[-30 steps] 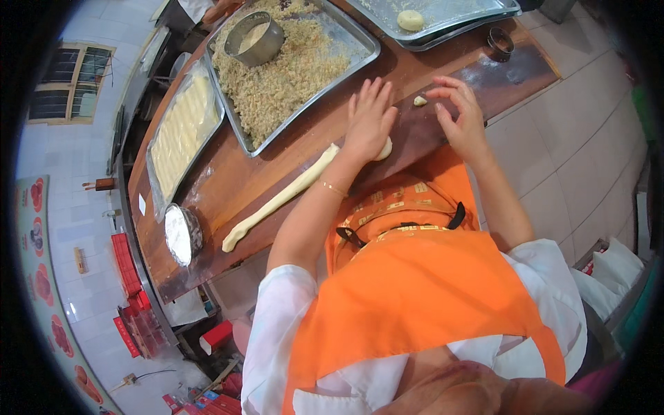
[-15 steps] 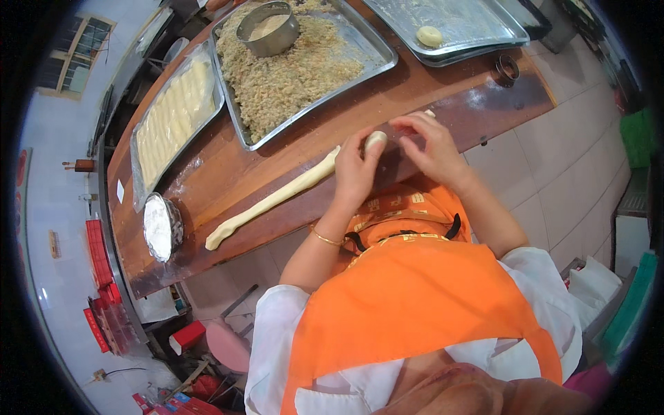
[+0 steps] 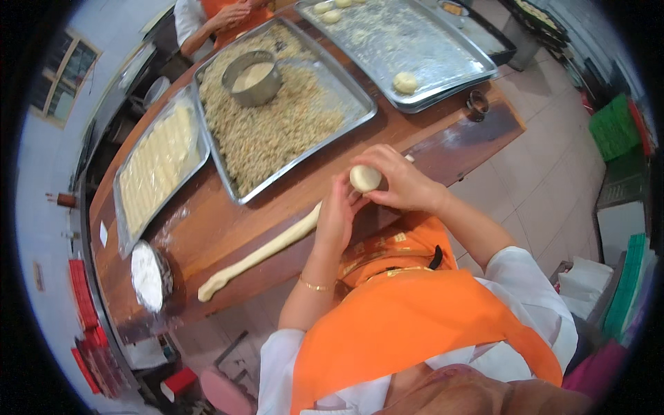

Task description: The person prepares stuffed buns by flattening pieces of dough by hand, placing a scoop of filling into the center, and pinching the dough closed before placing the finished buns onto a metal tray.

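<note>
A round, pale dough ball is held between my two hands just above the table's near edge. My right hand curls around its far and right sides, thumb underneath. From the left, my left hand closes against the ball, its fingers partly hidden. A long dough rope lies on the table, its right end going behind my left hand. Beyond my right hand sits a small pale dough scrap.
A metal tray of crumbly filling holds a metal ring. Left of it are plastic-covered dough strips and a bowl of white flour. At the far right stand a tray with dough rounds and a small ring cutter. A co-worker's hands show at the back.
My right hand, apart from the ball before, is now around it, and the ball shows more fully. The view has shifted, bringing a co-worker and more of the far tray into sight.
</note>
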`<state>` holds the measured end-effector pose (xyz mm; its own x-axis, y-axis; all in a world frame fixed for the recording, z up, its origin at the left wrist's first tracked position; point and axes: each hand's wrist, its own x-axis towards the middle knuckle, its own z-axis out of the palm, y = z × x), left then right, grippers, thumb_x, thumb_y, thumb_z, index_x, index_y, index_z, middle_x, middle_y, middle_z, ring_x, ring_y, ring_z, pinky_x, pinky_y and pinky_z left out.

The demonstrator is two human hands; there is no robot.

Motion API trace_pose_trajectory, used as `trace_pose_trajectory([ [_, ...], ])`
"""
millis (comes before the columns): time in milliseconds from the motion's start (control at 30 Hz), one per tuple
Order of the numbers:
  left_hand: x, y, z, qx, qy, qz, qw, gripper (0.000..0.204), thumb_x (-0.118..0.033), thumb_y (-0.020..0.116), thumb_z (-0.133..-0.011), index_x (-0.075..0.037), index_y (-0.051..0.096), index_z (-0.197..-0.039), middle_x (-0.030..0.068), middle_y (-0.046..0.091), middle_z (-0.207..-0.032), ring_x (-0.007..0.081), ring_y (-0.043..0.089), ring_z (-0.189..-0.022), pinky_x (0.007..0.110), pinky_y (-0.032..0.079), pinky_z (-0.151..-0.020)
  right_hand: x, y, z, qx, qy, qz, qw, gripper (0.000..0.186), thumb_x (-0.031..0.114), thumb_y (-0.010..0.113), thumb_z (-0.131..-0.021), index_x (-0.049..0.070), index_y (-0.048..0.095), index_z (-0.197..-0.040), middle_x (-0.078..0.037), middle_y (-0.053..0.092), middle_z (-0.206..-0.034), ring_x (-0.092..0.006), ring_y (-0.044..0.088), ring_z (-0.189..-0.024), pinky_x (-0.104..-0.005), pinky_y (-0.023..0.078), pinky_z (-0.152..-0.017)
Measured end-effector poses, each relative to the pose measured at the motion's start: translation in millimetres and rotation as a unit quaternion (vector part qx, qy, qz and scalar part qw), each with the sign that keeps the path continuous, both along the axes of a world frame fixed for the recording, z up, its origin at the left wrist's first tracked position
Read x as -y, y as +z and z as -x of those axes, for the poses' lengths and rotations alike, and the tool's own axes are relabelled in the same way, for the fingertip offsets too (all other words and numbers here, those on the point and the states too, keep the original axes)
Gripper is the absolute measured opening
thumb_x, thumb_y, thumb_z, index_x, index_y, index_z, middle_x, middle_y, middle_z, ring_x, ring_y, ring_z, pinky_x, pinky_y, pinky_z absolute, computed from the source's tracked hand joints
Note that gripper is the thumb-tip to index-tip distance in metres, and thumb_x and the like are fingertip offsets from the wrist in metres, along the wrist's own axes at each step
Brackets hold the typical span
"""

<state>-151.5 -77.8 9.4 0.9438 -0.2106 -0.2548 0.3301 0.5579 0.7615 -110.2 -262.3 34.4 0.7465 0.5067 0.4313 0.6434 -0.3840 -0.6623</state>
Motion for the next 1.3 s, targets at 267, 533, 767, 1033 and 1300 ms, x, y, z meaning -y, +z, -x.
trace_pose_trajectory([
  [267,-23.3,22.9,14.8,0.102,0.063,-0.171,0.978,0.042,-0.031,0.037,-0.109,0.002,0.053,-0.129,0.0169,0.062,-0.126,0.0258,0.061,-0.117,0.037,0.046,-0.101,143.0,26.9,-121.3,0.02,-0.3,0.064,0.952,0.055,0.018,0.075,-0.077,0.006,0.058,-0.128,-0.018,0.059,-0.123,-0.0349,0.058,-0.115,-0.0402,0.046,-0.101],
  [533,-37.5,17.0,27.0,0.078,0.094,-0.156,0.98,0.029,-0.02,0.043,-0.107,0.002,0.056,-0.121,0.0153,0.066,-0.115,0.0205,0.064,-0.107,0.032,0.048,-0.097,192.7,17.1,-185.8,-0.105,-0.277,0.191,0.936,0.056,0.021,0.075,-0.074,0.008,0.061,-0.127,-0.018,0.062,-0.127,-0.0341,0.058,-0.118,-0.0393,0.046,-0.103],
  [767,-39.9,5.2,26.7,0.077,0.093,-0.166,0.979,0.027,-0.017,0.044,-0.106,0.002,0.056,-0.12,0.0146,0.067,-0.113,0.0196,0.065,-0.103,0.033,0.049,-0.096,188.1,13.2,-199.0,-0.119,-0.231,0.262,0.929,0.06,0.018,0.077,-0.073,0.01,0.059,-0.13,-0.017,0.062,-0.128,-0.0342,0.057,-0.121,-0.0396,0.045,-0.104],
  [1033,-49.2,9.7,29.3,0.094,0.134,-0.201,0.966,0.021,-0.013,0.048,-0.105,0.003,0.059,-0.115,0.0128,0.068,-0.106,0.0172,0.064,-0.099,0.03,0.051,-0.091,171.9,22.9,-190.2,-0.019,-0.341,0.03,0.939,0.031,0.017,0.072,-0.084,0.008,0.068,-0.114,-0.013,0.07,-0.107,-0.0241,0.066,-0.099,-0.0347,0.052,-0.089],
  [1300,-98.5,2.1,41.0,0.279,0.059,-0.726,0.625,0.05,-0.005,0.063,-0.086,-0.001,0.053,-0.135,0.0202,0.055,-0.132,0.0406,0.047,-0.127,0.049,0.036,-0.106,35.3,9.4,-38.5,-0.028,-0.138,-0.015,0.99,0.012,0.007,0.066,-0.091,0.003,0.068,-0.102,-0.009,0.069,-0.093,-0.0169,0.066,-0.08,-0.029,0.053,-0.073],
])
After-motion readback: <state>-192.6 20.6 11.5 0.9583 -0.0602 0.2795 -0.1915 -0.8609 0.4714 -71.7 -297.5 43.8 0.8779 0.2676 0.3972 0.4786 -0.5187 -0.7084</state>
